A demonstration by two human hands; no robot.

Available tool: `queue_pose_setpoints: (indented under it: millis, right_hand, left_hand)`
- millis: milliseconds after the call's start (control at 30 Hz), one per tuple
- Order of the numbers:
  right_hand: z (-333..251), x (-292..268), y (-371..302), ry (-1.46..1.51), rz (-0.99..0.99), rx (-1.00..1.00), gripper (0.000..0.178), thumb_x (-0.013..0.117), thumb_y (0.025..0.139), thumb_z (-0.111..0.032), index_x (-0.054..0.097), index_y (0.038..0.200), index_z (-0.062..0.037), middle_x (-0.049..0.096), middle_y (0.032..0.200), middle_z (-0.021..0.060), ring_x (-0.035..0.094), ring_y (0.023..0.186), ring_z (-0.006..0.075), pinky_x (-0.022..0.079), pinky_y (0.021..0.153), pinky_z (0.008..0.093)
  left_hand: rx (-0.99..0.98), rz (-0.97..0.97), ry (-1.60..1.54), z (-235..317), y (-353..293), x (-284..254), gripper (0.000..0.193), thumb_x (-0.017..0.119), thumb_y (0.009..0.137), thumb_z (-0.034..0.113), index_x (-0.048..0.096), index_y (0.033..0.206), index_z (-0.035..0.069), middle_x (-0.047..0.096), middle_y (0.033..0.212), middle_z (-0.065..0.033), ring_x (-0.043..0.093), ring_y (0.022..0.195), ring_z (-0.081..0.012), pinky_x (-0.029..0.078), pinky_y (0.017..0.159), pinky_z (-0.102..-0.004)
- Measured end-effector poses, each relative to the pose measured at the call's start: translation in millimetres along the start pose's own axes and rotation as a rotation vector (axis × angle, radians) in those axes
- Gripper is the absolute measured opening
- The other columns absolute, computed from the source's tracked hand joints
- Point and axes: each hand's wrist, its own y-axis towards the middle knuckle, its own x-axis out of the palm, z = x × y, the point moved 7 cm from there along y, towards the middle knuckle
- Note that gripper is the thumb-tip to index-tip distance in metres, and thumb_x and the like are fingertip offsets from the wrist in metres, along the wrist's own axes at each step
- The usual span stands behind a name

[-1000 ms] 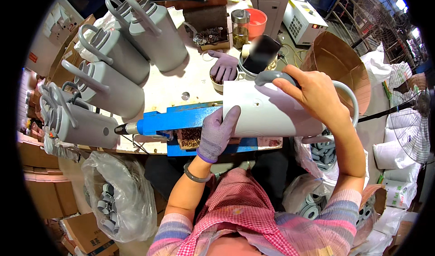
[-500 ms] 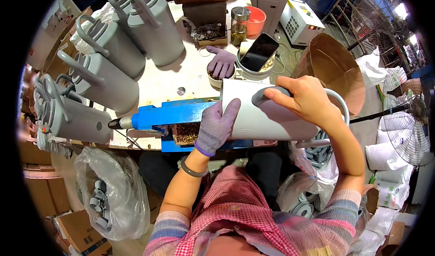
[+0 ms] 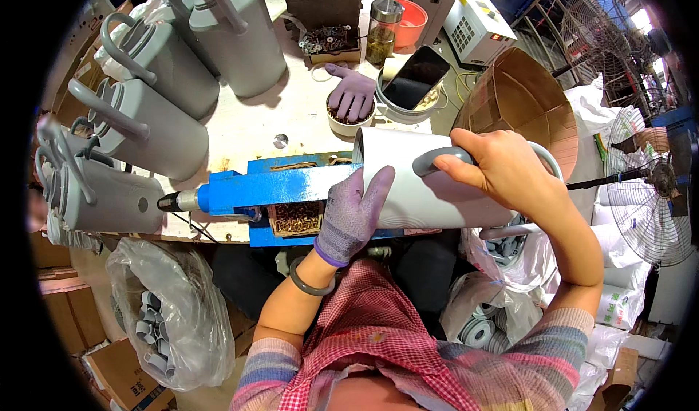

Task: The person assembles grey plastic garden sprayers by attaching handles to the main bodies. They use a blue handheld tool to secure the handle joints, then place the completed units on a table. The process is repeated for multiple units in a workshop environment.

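Head view: the pale grey, hollow cylindrical shell point(image 3: 437, 206) lies sideways, open end at the blue metal arm point(image 3: 280, 188); looks light, stiff, slick, best held by end and handle. The bare right hand point(image 3: 504, 165) grips its dark grey curved handle point(image 3: 429, 163); the purple-gloved left hand point(image 3: 351, 216) touches the end, finger closure unclear. White round cup point(image 3: 349, 128), brown shallow tray point(image 3: 298, 233): small metal pieces!

Jug point(image 3: 426, 206) — smooth plastic, softly matt
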Motion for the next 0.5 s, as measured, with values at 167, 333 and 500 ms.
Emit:
queue_pose_setpoints:
  millis: [167,333,500]
  right_hand:
    - [0.0,2.0,0.0,-0.03,0.012,-0.023,0.054,0.053,0.094,-0.055,0.058,0.083,-0.0028,0.06,0.063,0.0233,0.06,0.063,0.0442,0.047,0.059,0.0508]
    - [-1.2,2.6,0.0,-0.084,0.033,-0.037,0.055,0.051,0.094,-0.057,0.06,0.084,-0.0039,0.061,0.063,0.0222,0.062,0.062,0.0431,0.048,0.057,0.0505]
    - [-5.5,-0.6,1.7,-0.162,0.095,-0.094,0.054,0.049,0.095,-0.057,0.06,0.085,-0.0046,0.063,0.064,0.0203,0.063,0.061,0.0414,0.048,0.056,0.0502]
  left_hand:
    - [-0.063,-0.06,-0.042,3.3,-1.1,3.5,0.041,0.054,0.101,0.033,0.063,0.115,-0.005,0.072,0.1,-0.015,0.066,0.091,-0.0166,0.052,0.082,-0.0323]
    - [0.033,-0.015,-0.074,3.7,-0.7,4.3,0.045,0.053,0.101,0.037,0.064,0.11,-0.005,0.07,0.09,-0.0117,0.063,0.081,-0.0144,0.05,0.074,-0.0305]
    - [0.074,0.005,-0.036,-0.5,-2.7,5.3,0.049,0.054,0.101,0.041,0.064,0.109,-0.006,0.07,0.09,-0.0115,0.063,0.082,-0.0152,0.051,0.074,-0.0307]
